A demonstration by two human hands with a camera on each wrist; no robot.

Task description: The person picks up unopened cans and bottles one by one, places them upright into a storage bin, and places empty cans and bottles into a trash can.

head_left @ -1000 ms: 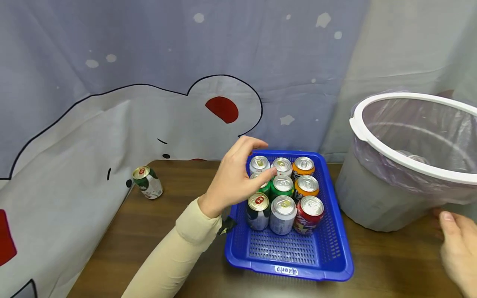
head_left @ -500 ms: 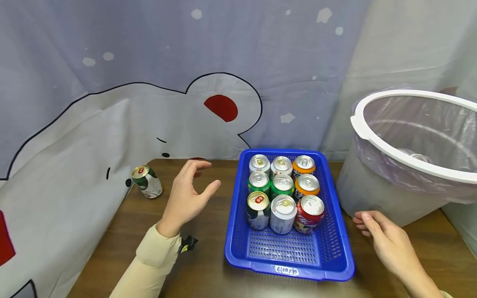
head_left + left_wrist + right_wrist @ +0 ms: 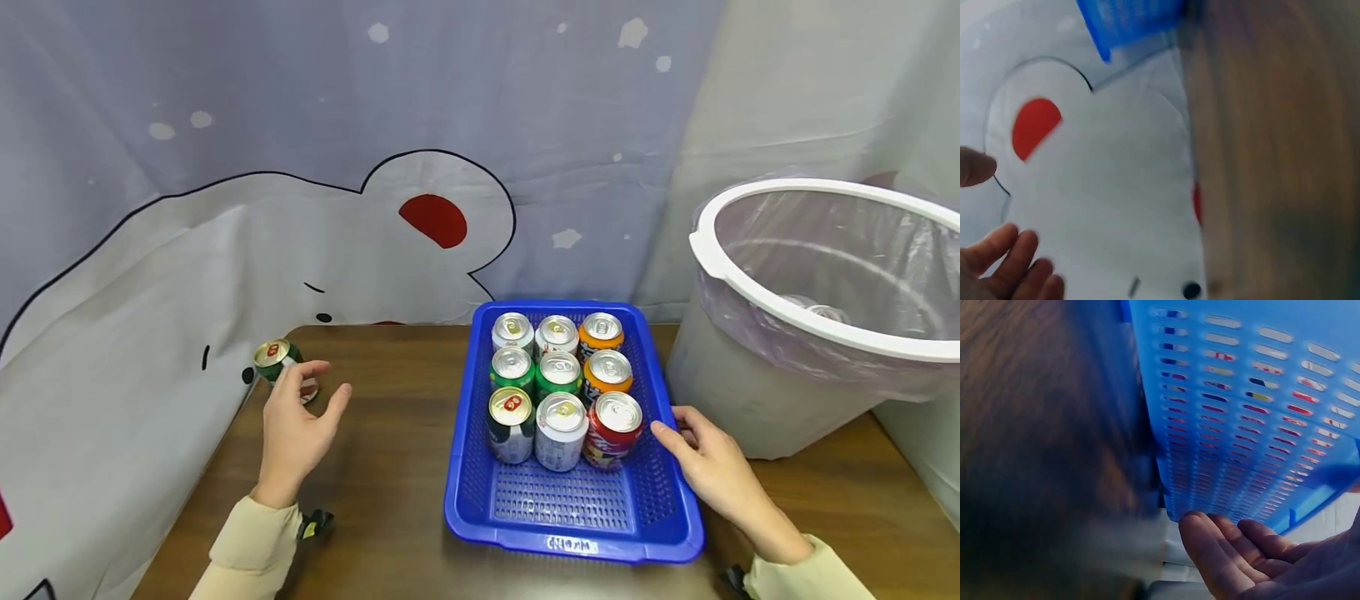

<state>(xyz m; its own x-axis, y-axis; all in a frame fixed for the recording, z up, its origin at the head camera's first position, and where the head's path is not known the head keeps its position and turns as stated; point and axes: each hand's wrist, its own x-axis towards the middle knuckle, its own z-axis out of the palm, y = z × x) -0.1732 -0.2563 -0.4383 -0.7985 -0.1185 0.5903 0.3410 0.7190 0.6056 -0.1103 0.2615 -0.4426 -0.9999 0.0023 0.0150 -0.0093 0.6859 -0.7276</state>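
Observation:
My left hand (image 3: pixel 296 433) is over the left part of the table, thumb and fingers apart and holding nothing. Just beyond its fingertips a green-and-white can (image 3: pixel 272 357) leans at the table's far left edge, partly hidden by the hand. My right hand (image 3: pixel 716 467) holds the right rim of a blue plastic basket (image 3: pixel 573 548), with the thumb over the rim and the fingers along the outside of the slotted wall (image 3: pixel 1229 419). Inside the basket several cans stand upright in rows, among them a red can (image 3: pixel 615 429), a white can (image 3: pixel 561 433) and an orange can (image 3: pixel 607 372).
A grey bin (image 3: pixel 738 387) with a white rim and a clear liner stands right of the basket, close to my right hand. Something clear lies inside it. A printed cloth (image 3: pixel 322 242) hangs behind the wooden table (image 3: pixel 390 467).
My left hand has moved left from above the cans in the basket to beside the lone can. My right hand has come left from the bin to the basket's right rim.

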